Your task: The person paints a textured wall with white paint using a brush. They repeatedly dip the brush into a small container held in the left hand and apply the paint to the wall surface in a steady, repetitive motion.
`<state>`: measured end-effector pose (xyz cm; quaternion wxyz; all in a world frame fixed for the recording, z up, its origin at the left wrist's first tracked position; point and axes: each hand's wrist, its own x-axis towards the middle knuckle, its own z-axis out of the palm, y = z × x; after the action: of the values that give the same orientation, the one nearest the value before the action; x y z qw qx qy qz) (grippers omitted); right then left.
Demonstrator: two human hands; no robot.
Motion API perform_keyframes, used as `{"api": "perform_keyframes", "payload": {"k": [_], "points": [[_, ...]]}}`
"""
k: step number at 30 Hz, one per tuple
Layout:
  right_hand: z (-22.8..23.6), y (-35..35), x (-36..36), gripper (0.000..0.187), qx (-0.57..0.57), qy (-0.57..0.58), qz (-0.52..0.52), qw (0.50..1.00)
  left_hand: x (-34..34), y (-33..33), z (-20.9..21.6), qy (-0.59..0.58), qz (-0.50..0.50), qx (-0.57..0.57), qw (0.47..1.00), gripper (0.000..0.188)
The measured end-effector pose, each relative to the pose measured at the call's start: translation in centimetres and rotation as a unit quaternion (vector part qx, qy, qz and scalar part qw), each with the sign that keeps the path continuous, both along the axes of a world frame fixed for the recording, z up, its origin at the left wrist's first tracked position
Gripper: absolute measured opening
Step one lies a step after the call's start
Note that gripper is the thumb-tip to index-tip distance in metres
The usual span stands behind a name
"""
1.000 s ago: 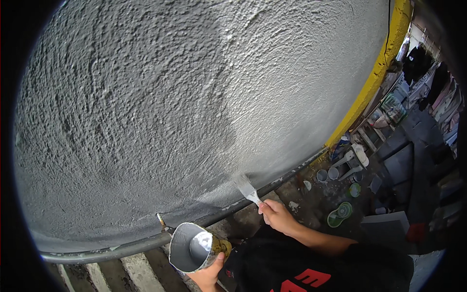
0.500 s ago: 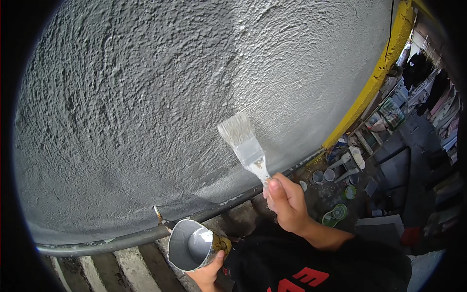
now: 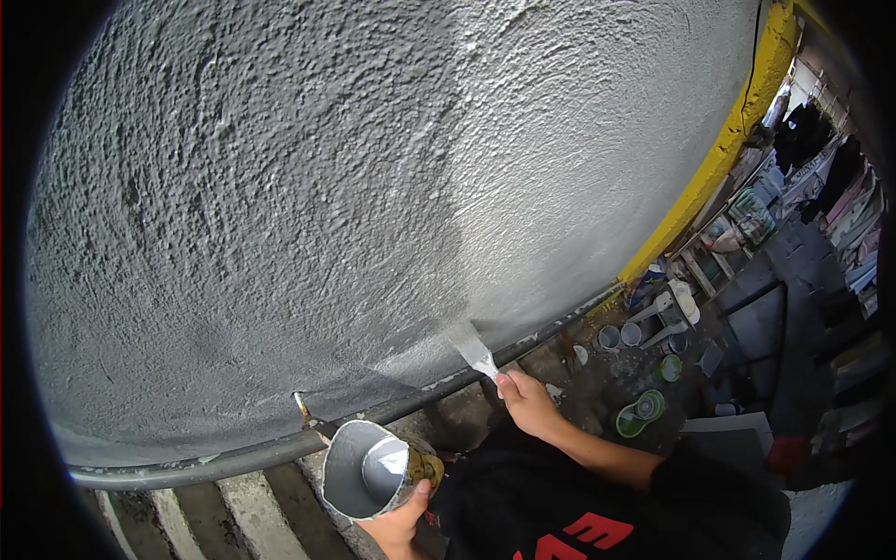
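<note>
At lower centre, the left hand [image 3: 397, 525] grasps the paint container [image 3: 353, 476] with its fingers; the right hand [image 3: 532, 406], fingers clenched on the brush [image 3: 479, 357], holds bristles [image 3: 461, 337] against the grey wall [image 3: 271, 196]

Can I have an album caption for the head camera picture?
Right hand holds a paintbrush at a rough gray wall; left hand holds an open container.

Pipe [image 3: 252, 458] along foot of wall [image 3: 280, 205] — paintbrush [image 3: 477, 356] in right hand [image 3: 532, 405], at wall — pot [image 3: 346, 474] in left hand [image 3: 399, 525], leftward.
</note>
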<state>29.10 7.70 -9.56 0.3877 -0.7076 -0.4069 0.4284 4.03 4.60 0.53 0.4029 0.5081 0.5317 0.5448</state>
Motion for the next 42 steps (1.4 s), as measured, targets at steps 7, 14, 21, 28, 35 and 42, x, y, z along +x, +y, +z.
{"api": "perform_keyframes", "payload": {"k": [7, 14, 21, 28, 35, 42], "points": [[8.0, 3.1, -0.4, 0.033, 0.136, 0.051, 0.000, 0.989, 0.6, -0.2, 1.0, 0.005, -0.001, -0.002, 1.000, 0.098], [15.8, 0.6, 0.1, 0.027, 0.300, 0.030, 0.026, 0.953, 0.5, -0.3, 0.0, 0.008, 0.007, 0.021, 1.000, 0.098], [2.8, 2.6, -1.7, 0.030, 0.125, -0.087, -0.011, 0.988, 0.5, -0.5, -0.2, 0.018, 0.003, 0.001, 1.000, 0.099], [0.6, -0.2, 0.3, 0.033, 0.051, -0.065, 0.016, 0.996, 0.4, -0.3, 0.4, 0.013, 0.004, 0.000, 1.000, 0.100], [10.9, 2.9, -0.2, 0.032, 0.158, 0.040, 0.009, 0.987, 0.5, -0.2, 0.9, 0.014, 0.007, 0.042, 0.999, 0.086], [17.6, 0.2, 0.2, 0.019, 0.360, 0.036, 0.027, 0.932, -0.2, 1.1, 2.0, 0.096, -0.024, -0.024, 0.995, 0.082]]}}
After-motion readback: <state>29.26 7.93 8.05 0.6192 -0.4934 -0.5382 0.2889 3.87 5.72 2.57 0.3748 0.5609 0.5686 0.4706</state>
